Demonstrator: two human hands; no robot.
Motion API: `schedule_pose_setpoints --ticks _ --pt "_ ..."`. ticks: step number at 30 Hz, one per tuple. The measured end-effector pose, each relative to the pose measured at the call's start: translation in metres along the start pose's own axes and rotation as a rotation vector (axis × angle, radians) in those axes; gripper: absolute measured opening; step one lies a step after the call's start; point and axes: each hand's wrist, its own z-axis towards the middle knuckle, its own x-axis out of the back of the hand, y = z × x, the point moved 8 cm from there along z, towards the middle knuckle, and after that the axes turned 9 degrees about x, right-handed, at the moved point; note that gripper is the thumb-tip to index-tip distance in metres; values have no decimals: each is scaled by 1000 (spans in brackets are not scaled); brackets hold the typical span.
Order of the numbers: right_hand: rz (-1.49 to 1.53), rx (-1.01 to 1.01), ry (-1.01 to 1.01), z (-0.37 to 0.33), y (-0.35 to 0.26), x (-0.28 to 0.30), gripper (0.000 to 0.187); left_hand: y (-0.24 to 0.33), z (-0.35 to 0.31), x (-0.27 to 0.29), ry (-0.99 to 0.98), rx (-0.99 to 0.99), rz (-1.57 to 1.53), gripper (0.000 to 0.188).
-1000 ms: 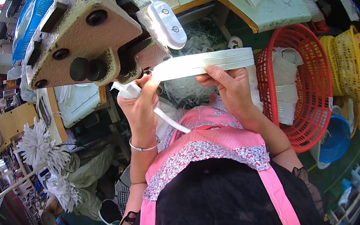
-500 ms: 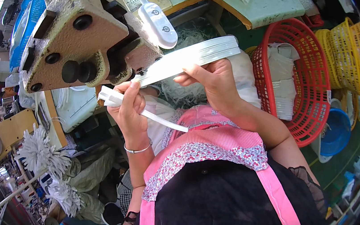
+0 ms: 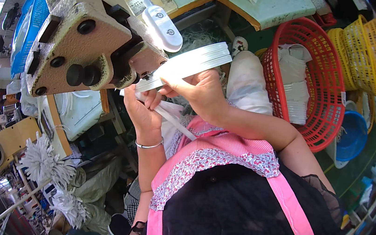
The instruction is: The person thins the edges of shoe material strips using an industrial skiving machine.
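Note:
A wide white strip [image 3: 199, 60] with lengthwise ridges slants up to the right from beside the machine head [image 3: 112, 42]. My right hand [image 3: 204, 93] is closed on its lower edge, thumb on top and fingers underneath. My left hand [image 3: 143, 114] is closed just below the machine, fingertips close to the strip's lower left end. A narrow white band [image 3: 175, 121] passes through the left hand and trails toward the pink apron [image 3: 222, 143]. Left fingertips are partly hidden behind the machine's edge.
A white controller with two buttons [image 3: 162, 27] hangs beside the machine. On the right, a red basket [image 3: 320, 49] holds white pieces; yellow baskets [image 3: 369, 55] and a blue bucket [image 3: 351, 137] stand beyond. A pale green table [image 3: 267, 10] lies ahead, white scraps beneath.
My right hand has moved left and down with the wide strip, closer to my left hand. The left hand has turned and shifted slightly, and the narrow band's looped end is now mostly hidden.

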Motion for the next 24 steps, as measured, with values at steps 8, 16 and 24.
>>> schedule_pose_setpoints --ticks 8,16,24 --pt "48 -41 -14 -4 3 0 15 38 -8 5 207 -369 236 29" --pt "37 -78 -19 -10 -4 12 20 72 -15 26 296 -429 276 21" --pt "-8 -180 -93 -10 32 -27 27 93 -22 65 414 -489 239 18"
